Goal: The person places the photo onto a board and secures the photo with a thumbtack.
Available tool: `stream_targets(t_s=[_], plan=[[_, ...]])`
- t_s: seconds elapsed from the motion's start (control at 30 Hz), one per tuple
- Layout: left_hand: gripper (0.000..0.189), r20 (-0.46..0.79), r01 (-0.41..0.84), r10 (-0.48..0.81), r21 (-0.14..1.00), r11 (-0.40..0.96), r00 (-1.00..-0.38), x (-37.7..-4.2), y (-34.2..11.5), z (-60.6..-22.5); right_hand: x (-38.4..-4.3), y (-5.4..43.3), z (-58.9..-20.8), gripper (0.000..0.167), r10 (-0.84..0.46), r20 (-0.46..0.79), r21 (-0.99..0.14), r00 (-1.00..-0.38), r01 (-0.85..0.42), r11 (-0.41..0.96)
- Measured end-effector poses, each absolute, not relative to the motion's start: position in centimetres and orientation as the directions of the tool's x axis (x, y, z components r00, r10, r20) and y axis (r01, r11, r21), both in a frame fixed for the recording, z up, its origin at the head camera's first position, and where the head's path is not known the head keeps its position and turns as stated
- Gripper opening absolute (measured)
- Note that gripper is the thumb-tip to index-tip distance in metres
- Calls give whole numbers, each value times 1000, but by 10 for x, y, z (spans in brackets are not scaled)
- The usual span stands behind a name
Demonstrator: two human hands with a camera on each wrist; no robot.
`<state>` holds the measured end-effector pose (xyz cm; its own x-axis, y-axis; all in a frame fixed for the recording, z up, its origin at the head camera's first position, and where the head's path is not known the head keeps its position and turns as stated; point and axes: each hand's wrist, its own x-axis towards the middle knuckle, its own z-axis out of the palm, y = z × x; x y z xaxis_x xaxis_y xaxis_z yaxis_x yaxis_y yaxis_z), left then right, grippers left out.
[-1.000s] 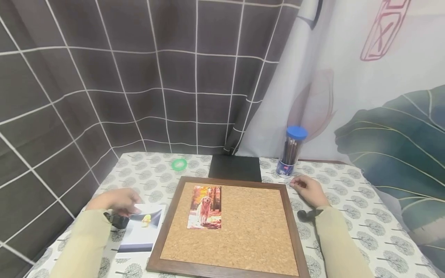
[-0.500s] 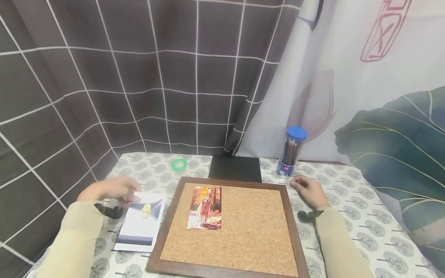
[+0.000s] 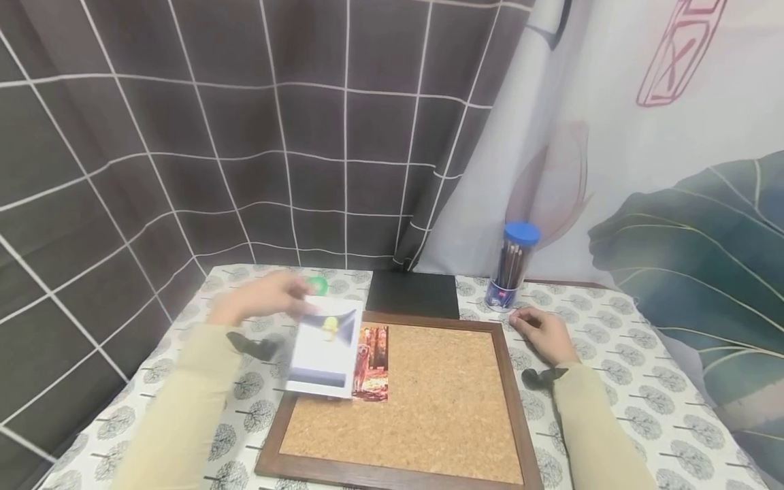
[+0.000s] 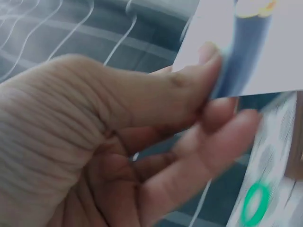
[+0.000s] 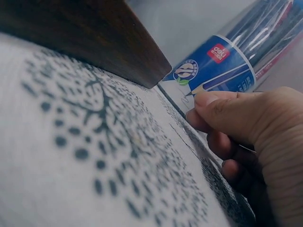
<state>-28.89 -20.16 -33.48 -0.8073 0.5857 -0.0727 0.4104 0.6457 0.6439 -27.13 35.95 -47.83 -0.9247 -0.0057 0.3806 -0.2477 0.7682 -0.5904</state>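
My left hand [image 3: 272,297] pinches the top left corner of a white-bordered photo [image 3: 323,350] with a small yellow figure on it. In the left wrist view the thumb lies over the photo's corner, with fingers behind it. The photo is raised and overlaps the left side of a wood-framed corkboard [image 3: 453,408] in the head view. Behind it, partly hidden, a photo of a golden dog [image 3: 375,371] lies on the cork. My right hand [image 3: 545,335] rests on the table right of the board, fingers loosely curled, holding nothing.
A blue-lidded tub of pencils [image 3: 510,269] stands just beyond my right hand. At the back lie a black flat rectangle [image 3: 412,295] and a green ring [image 3: 321,282]. A tree-print cloth [image 3: 248,381] covers the table; a dark grid curtain [image 3: 306,136] hangs behind.
My left hand has lifted the yellow-figure photo from the table left of the board and carried it right, over the board's left part. The right hand has stayed in place.
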Motion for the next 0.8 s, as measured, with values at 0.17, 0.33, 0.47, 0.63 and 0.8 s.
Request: stream_targets(t_s=[0.17,0.33,0.47,0.63,0.8], plan=[[28,31,461,628,708,535,-777,-295,-138,-352,-272,359,-477,23,-7,385,-590,-923,-252,767],[22,27,373,628,824,426,-777,-291,-75,-379,-271,360,-480,20,-3,372,-594,-928,-241,768],[21,22,384,622,803,456,-783,-288,-42,-401,-271,357,-482,20,1,360,-599,-933,-231,767],[19,50,454,613,719,526,-788,-289,-28,-419,-276,355,-481,22,-1,354,-607,-935,-231,760],[19,73,497,624,679,541,-778,-289,-27,-424,-276,358,-481,20,21,347,-603,-938,-205,771]])
